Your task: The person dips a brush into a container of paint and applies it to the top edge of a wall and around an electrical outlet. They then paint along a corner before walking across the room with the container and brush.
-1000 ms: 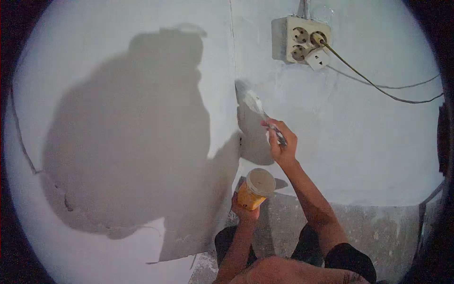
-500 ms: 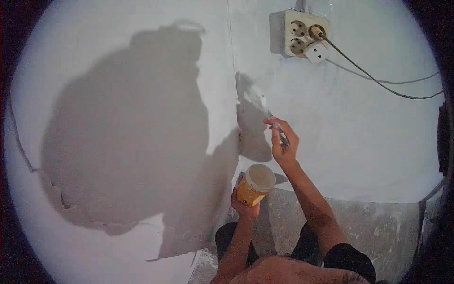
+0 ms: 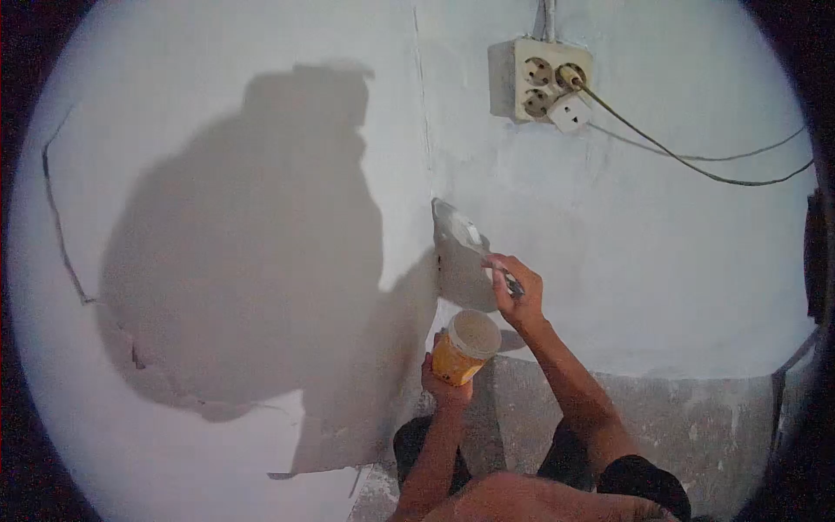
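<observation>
My left hand (image 3: 448, 385) is wrapped round a yellow plastic tub (image 3: 461, 358) with a pale, translucent rim, held upright but tilted a little near the corner. Above it and to the right, my right hand (image 3: 520, 293) grips the dark, speckled handle of a slim hand tool with a flat white head (image 3: 465, 233). Whether this is a brush or a putty knife I cannot tell. The tool's head points up and left, close to the right-hand wall (image 3: 678, 261) beside the inner corner, and overlaps its own shadow there.
A block of sockets (image 3: 537, 83) with plugs and a cable (image 3: 678, 158) is mounted high on the right wall. The left wall (image 3: 209, 235) carries cracks and a large shadow. Below the right wall lies a grey, stained floor (image 3: 661, 418); a dark object (image 3: 816, 257) stands at the far right.
My right hand and the tool have moved down along the corner, nearer to the tub. The view has shifted slightly, and my left hand keeps its hold.
</observation>
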The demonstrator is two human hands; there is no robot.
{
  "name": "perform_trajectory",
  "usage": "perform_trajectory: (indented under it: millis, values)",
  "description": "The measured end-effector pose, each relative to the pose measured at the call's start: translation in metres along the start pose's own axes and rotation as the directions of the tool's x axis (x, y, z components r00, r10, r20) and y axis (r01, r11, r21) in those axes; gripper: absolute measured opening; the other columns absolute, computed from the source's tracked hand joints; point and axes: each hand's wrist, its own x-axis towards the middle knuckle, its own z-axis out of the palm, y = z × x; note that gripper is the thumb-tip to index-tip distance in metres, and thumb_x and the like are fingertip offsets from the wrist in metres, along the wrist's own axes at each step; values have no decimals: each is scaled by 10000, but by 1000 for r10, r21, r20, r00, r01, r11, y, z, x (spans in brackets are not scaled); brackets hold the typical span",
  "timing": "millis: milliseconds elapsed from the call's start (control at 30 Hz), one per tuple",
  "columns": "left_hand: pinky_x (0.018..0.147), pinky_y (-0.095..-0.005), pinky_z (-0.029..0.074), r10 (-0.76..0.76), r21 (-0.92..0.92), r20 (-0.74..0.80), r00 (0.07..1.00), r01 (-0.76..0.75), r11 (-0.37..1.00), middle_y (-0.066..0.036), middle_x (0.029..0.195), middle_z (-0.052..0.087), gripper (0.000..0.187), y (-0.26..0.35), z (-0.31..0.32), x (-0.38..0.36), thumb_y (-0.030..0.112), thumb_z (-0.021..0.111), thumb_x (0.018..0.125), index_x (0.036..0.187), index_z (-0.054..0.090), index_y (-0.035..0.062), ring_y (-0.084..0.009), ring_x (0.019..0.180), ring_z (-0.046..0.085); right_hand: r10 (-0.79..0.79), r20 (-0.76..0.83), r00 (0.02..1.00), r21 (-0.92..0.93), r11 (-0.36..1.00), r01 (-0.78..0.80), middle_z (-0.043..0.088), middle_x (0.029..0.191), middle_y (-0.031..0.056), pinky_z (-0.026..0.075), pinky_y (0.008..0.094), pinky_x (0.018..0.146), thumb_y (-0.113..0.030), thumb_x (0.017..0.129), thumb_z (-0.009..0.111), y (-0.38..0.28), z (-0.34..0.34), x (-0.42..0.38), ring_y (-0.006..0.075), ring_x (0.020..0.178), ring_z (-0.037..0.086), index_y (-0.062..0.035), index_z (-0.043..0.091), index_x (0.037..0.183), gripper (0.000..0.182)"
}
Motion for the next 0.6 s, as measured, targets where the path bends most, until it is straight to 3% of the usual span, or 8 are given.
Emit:
perform_trajectory:
  millis: [67,133,200,267,467,533,600]
  values:
    - [1144,-581,371,3,43,-49,999,0,999,-139,1503,506,681,-5,-13,4,543,448,984,1491,482,90,-370,1379,475,-36,-16,999,3,999,36,745,1069,160,567,352,844,-67,977,582,-11,-9,15,269,944,737,-42,683,1182,229]
    - [1160,-543,376,-70,-168,-22,997,65,984,-134,1478,540,612,-3,-22,4,469,438,1006,1469,497,74,-339,1381,500,-63,-37,997,2,998,63,742,1100,149,569,370,858,-98,972,588,-31,-21,37,294,968,740,-79,685,1189,239]
    - [1162,-539,375,-76,-165,-32,997,69,984,-133,1468,548,609,-1,-12,2,462,448,1002,1466,498,71,-339,1381,501,-24,-16,1000,-13,1000,24,744,1102,149,564,360,859,-76,969,595,-53,-32,76,285,962,739,-74,677,1206,251]
    - [1164,-536,374,-81,-161,-38,996,74,984,-133,1458,556,607,1,-3,0,455,458,998,1463,499,67,-340,1380,502,-178,-127,976,-34,984,175,746,1094,145,558,337,850,-86,977,600,-71,-36,122,257,938,737,-69,673,1232,265]
    - [1166,-528,371,-60,-145,174,983,85,986,-149,1440,560,586,7,19,-2,432,447,997,1456,499,71,-340,1383,496,-353,-326,877,-54,933,355,745,1119,127,547,318,854,-132,1009,603,-102,-35,225,213,934,728,-68,669,1270,277]
    - [1179,-537,350,-58,-66,18,998,59,996,-147,1467,535,620,8,28,-4,453,448,988,1478,481,75,-345,1408,467,-237,-352,906,44,962,269,748,1107,128,545,323,861,-136,1011,618,-121,-33,243,220,932,727,-66,671,1265,269]
    - [1187,-541,340,-53,-66,5,999,53,996,-143,1483,523,644,6,23,1,462,449,982,1496,464,74,-347,1416,459,-249,-356,901,3,964,267,750,1086,130,544,322,863,-135,1009,623,-106,-21,248,216,932,726,-63,673,1262,267]
